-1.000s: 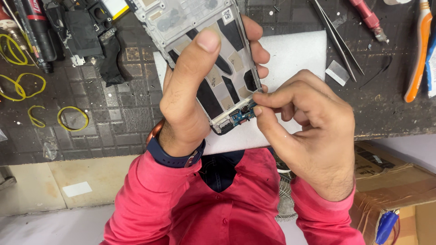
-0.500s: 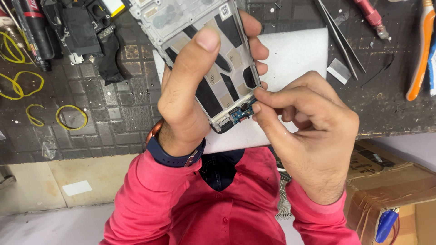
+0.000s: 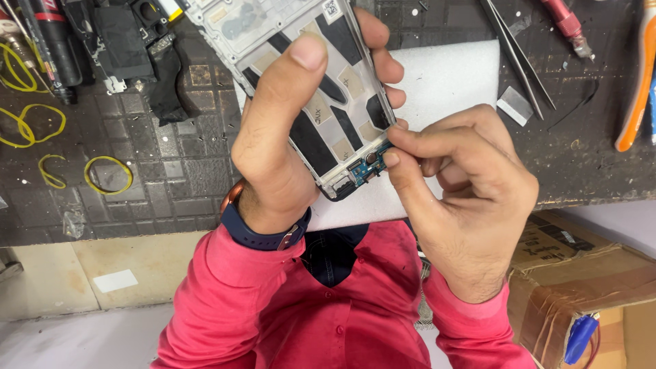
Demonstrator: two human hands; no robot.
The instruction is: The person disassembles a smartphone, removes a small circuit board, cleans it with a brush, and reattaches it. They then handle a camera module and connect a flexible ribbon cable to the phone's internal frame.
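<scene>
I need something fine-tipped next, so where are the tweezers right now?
In the head view the tweezers lie on the dark mat at upper right, just right of the white foam pad and left of the red-handled tool.

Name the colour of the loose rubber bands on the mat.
Yellow rubber bands, clearest in the head view.

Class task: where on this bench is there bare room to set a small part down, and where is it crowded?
Free: the white pad between phone frame and tweezers; the dark mat between the yellow rubber bands and left hand. Crowded: the top left, with black parts, and the tools at right.
</scene>
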